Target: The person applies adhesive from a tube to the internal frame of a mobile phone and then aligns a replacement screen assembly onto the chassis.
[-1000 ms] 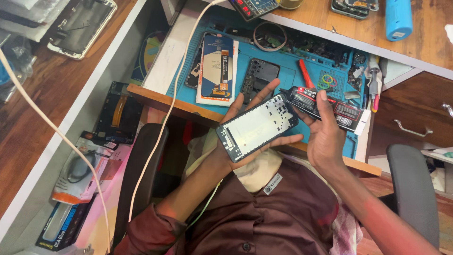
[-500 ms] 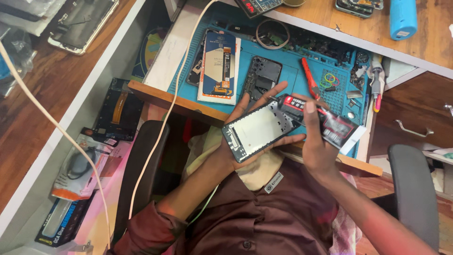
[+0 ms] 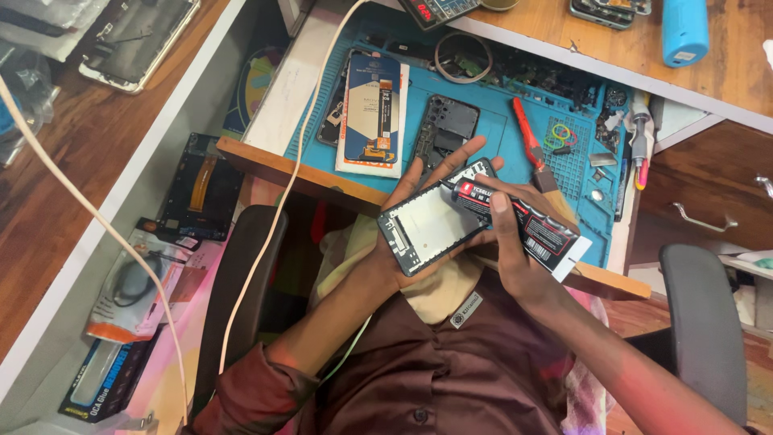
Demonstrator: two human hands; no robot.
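Right hand (image 3: 515, 258), clamped around the black-and-red glue tube (image 3: 515, 221), has swung its nozzle onto the top edge of the black rectangular phone frame (image 3: 431, 229); left hand (image 3: 403, 242) cradles that frame underneath, above the blue work mat (image 3: 491, 137).

Black plastic phone frame (image 3: 432, 226) with matt pale inner plate; glossy black squeeze tube (image 3: 523, 226); matt blue rubbery work mat (image 3: 491, 121); smooth wooden desk edge (image 3: 282, 167)
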